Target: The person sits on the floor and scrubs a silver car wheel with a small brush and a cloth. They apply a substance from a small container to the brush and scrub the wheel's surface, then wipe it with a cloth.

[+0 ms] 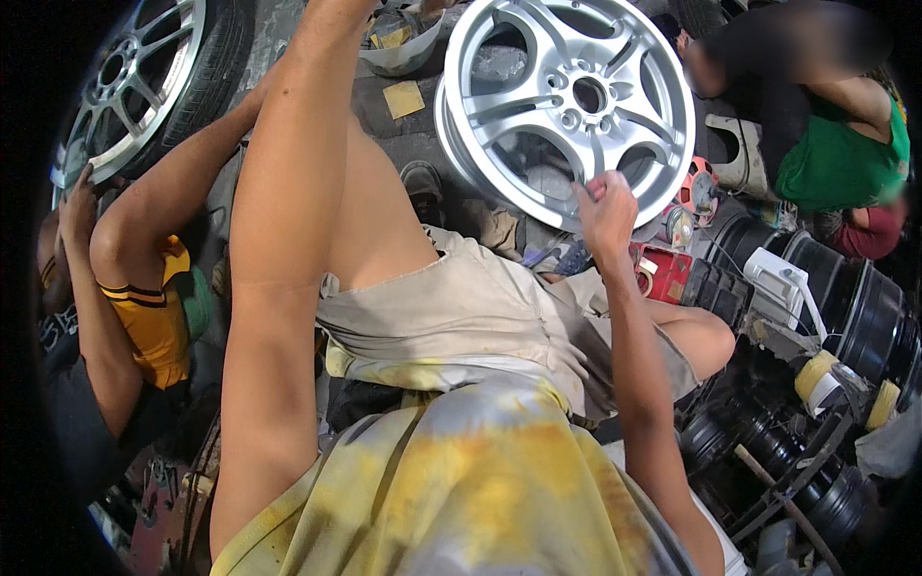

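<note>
A silver alloy wheel rim [576,139] with several split spokes leans face-up in front of me, just past my lap. My right hand [610,216] is at its near edge, by the lower spoke, with the fingers curled and pressed together. Blur and the fingers hide what, if anything, is between them. My left arm [288,192] stretches forward past the left side of the rim, and its hand lies beyond the top edge of the view. A yellowish square of paper [404,99] lies on the ground left of the rim.
A grey basin [408,58] holds yellowish pieces. At left, a co-worker's hand [77,206] touches a wheel with a tyre [206,96]. Another person in green [836,168] sits at right. A red box [667,274], white plastic container [776,283] and black rims [869,312] crowd my right.
</note>
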The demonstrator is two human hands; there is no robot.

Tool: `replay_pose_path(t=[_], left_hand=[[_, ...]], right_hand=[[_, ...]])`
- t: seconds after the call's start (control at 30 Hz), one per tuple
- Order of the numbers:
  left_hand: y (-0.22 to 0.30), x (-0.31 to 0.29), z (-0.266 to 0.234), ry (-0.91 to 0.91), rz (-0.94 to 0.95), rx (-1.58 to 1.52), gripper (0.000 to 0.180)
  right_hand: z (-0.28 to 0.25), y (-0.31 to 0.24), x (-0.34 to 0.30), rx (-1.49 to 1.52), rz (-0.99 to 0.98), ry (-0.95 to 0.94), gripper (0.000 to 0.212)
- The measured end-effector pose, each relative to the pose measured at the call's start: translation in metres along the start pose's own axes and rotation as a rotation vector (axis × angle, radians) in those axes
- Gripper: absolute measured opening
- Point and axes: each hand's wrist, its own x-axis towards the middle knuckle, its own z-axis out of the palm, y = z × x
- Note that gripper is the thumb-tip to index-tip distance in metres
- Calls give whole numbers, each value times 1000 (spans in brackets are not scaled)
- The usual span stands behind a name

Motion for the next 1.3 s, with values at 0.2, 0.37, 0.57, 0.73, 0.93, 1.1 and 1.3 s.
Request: replay_pose_path(t=[0.2,0.37,0.57,0.73,0.93,1.1,1.3], left_hand=[[31,-4,-3,-183,69,-136,24],[-2,0,-3,21,52,-26,26],[17,-11,-10,-75,-3,-78,28],[11,16,16,-55,34,-11,26],[16,22,47,-66,72,-22,25],[41,25,152,11,277,-22,22],[72,-61,249,95,618,470,20]], right_hand=[[23,3,48,-14,-367,106,26],[-1,3,4,-84,-9,-58,29],[-9,-34,81,-188,-464,-166,29],[46,-94,91,-577,-1021,-466,10],[-20,-36,90,-232,-351,-266,36],[-53,56,36,64,-148,2,30],[-54,72,8,-36,-253,210,21]])
